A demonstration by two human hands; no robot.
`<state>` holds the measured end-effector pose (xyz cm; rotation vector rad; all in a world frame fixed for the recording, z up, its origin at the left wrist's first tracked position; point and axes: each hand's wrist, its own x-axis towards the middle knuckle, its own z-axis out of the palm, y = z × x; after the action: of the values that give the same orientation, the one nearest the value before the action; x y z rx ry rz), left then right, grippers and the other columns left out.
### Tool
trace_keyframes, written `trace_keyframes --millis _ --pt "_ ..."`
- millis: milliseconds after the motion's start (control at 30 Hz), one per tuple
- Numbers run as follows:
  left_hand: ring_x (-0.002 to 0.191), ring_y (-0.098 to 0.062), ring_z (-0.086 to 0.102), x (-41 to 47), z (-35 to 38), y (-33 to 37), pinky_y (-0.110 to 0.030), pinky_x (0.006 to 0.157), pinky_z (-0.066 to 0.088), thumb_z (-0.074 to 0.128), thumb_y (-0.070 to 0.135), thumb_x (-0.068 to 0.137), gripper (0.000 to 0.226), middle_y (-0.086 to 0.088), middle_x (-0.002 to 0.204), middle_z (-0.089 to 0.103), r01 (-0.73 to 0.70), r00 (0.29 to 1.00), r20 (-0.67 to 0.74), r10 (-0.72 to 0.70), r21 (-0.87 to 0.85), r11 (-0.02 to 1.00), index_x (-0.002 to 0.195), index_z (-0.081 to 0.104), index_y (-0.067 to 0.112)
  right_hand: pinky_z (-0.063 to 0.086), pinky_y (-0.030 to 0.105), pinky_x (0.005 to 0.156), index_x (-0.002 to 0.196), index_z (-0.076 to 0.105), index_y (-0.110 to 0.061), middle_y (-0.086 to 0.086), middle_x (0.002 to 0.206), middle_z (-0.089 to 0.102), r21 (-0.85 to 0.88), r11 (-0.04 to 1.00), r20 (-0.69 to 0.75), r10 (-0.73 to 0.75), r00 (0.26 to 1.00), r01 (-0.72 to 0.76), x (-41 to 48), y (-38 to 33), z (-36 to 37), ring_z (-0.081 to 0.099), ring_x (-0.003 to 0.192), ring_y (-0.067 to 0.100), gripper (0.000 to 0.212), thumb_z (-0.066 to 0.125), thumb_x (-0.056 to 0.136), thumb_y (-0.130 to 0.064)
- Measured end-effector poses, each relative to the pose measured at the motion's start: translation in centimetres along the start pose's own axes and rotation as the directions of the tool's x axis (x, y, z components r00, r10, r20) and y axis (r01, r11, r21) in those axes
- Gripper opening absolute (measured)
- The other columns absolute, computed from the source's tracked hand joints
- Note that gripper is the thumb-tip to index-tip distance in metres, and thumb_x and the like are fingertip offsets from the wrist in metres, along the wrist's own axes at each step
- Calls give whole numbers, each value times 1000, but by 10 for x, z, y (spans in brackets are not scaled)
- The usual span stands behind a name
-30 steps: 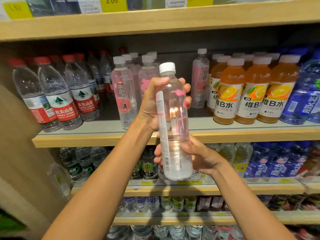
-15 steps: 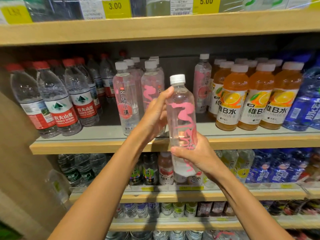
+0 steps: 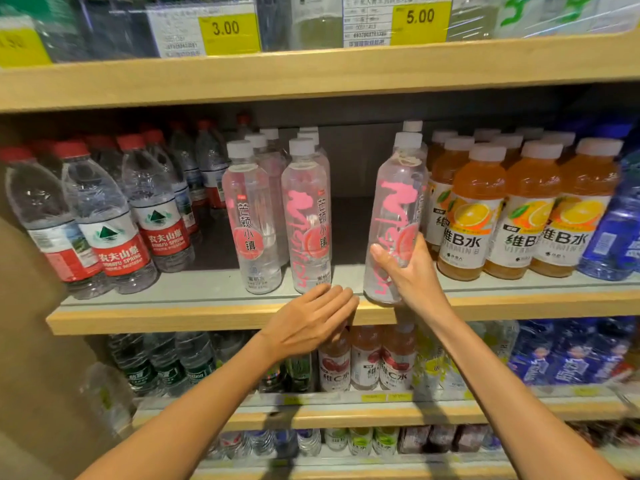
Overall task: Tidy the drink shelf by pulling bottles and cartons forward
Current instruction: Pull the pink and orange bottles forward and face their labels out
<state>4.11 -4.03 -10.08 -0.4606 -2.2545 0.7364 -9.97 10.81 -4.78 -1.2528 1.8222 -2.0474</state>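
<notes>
Currently held: one clear bottle (image 3: 394,202) with pink lettering and a white cap.
Right hand: the right hand (image 3: 407,271) is clamped on the lower half of the clear bottle, with the thumb on the front-left face and the fingers wrapped round the back.
Bottle position: the base is at the front edge of the middle shelf (image 3: 173,317), and the body leans slightly, cap toward the right. Whether the base rests on the shelf or hangs just above it cannot be told.
Left hand: the left hand (image 3: 311,320) holds nothing. Its fingers are straight and together, palm down, in front of the shelf lip. The fingertips lie just beside the base of the clear bottle, with no visible contact.
Matching stock: two pink-lettered bottles (image 3: 306,216) stand upright at the shelf front to the left, apart from the clear bottle. More white caps stand in rows behind them.
Behind held bottle: a second white cap (image 3: 412,126) shows above and behind it.
Right neighbours: orange drink bottles (image 3: 474,213) stand in rows just beside the clear bottle, and blue bottles (image 3: 616,233) follow at the far right.
Left neighbours: red-capped water bottles (image 3: 107,220) occupy the left end of the shelf.
Upper shelf: yellow price tags (image 3: 225,29) read 3.00 and 5.00.
Lower shelf: smaller bottles (image 3: 367,358) with red-and-white labels are partly hidden by the arms.
</notes>
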Motion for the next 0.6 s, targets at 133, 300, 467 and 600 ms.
trace_keyframes --millis 133,300,467,600 --pt "112 -26 63 -8 7 0 -37 101 44 25 23 103 43 -15 124 64 -44 999 33 43 54 998 133 43 -1 44 10 84 124 36 -18 -19 109 54 -104 993 15 60 998 -58 18 19 7 55 98 -14 68 67 74 -53" --pt "113 -27 63 -9 7 0 -37 99 49 41 26 96 47 -17 125 63 -63 998 14 62 59 996 132 51 -2 32 12 48 64 45 -22 -17 56 42 -165 984 102 79 992 -62 42 28 20 37 45 -1 36 67 86 -40" --pt "113 -27 62 -8 5 1 -37 101 47 37 25 99 44 -17 125 63 -45 999 16 45 48 998 130 55 -1 35 25 53 65 59 -14 -3 55 47 -227 963 138 178 974 -144 57 36 37 38 50 6 34 65 86 -40" --pt "113 -28 62 -6 3 1 -37 102 46 42 28 96 47 -17 125 63 -37 999 42 35 56 998 130 55 -2 40 29 63 84 70 3 5 70 61 -266 940 123 250 960 -211 60 38 45 50 64 11 38 64 88 -35"
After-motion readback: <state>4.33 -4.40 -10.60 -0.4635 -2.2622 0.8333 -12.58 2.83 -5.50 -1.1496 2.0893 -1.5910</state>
